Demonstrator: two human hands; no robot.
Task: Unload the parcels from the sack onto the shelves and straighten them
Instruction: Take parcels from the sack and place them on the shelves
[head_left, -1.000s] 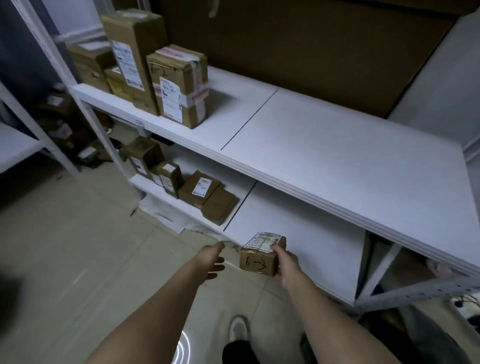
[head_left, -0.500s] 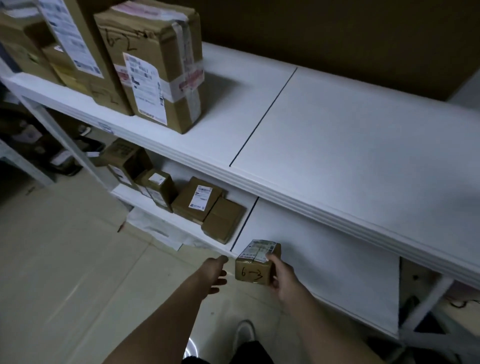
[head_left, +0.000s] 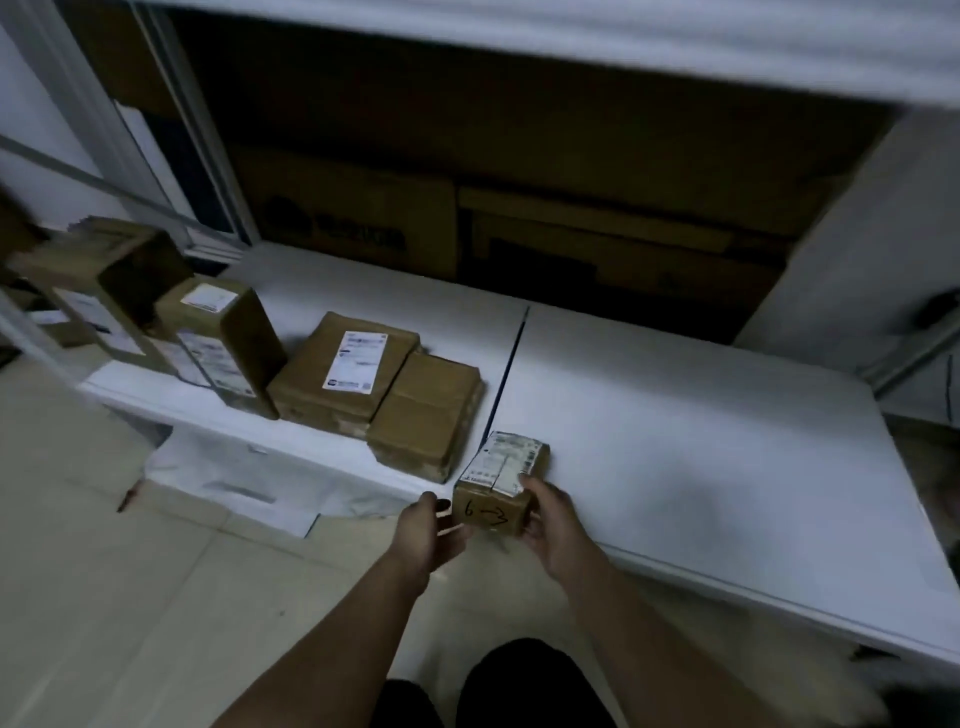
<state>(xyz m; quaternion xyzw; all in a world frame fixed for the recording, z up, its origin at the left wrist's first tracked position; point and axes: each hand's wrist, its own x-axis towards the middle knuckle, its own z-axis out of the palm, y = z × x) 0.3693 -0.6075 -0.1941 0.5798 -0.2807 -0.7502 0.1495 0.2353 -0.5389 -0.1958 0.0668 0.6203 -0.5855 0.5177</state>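
Five cardboard parcels are on the lower shelf (head_left: 675, 415): one small parcel (head_left: 501, 480) held between two hands, the left hand (head_left: 423, 535) and the right hand (head_left: 553, 525), and four left of them: two flat parcels (head_left: 345, 379) (head_left: 428, 413) and two upright parcels (head_left: 228, 343) (head_left: 104, 296). Further left there are perhaps more, too blurred to count.

On the lower shelf (head_left: 675, 415), a small parcel (head_left: 501, 480) sits at the front edge, just right of the seam between the two boards, with the left hand (head_left: 428, 535) at its left side and the right hand (head_left: 550, 525) on its right. Left of the seam lie two flat parcels (head_left: 384, 384) side by side, touching; further left stand two upright parcels (head_left: 171, 317), perhaps touching. Large cartons (head_left: 519, 228) stand behind the shelf.
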